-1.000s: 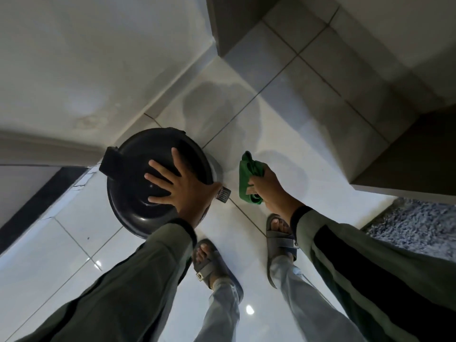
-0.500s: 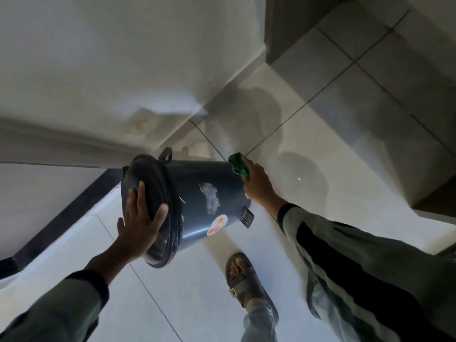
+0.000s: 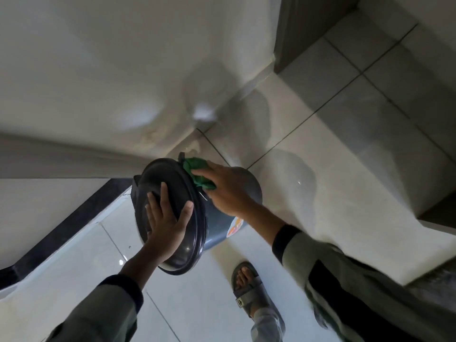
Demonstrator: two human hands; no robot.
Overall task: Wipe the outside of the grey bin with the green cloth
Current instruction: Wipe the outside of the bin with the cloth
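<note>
The grey bin (image 3: 251,186) is tipped over towards me, its dark lid (image 3: 170,178) facing the camera. My left hand (image 3: 167,218) lies flat on the lid with fingers spread, holding the bin tilted. My right hand (image 3: 227,188) presses the bunched green cloth (image 3: 197,172) against the bin's side wall just behind the lid rim. A round sticker (image 3: 235,227) shows on the wall below my right wrist. Most of the bin's side is hidden by my right hand and the lid.
A pale wall (image 3: 98,70) stands close behind the bin, meeting the white tiled floor (image 3: 320,144). A dark door frame (image 3: 296,33) is at the upper right. A dark skirting strip (image 3: 74,218) runs at the left. My sandalled foot (image 3: 249,285) stands below the bin.
The bin has gone from upright to tilted over towards me. My right hand with the cloth has slid from the bin's far end up to the wall beside the lid rim.
</note>
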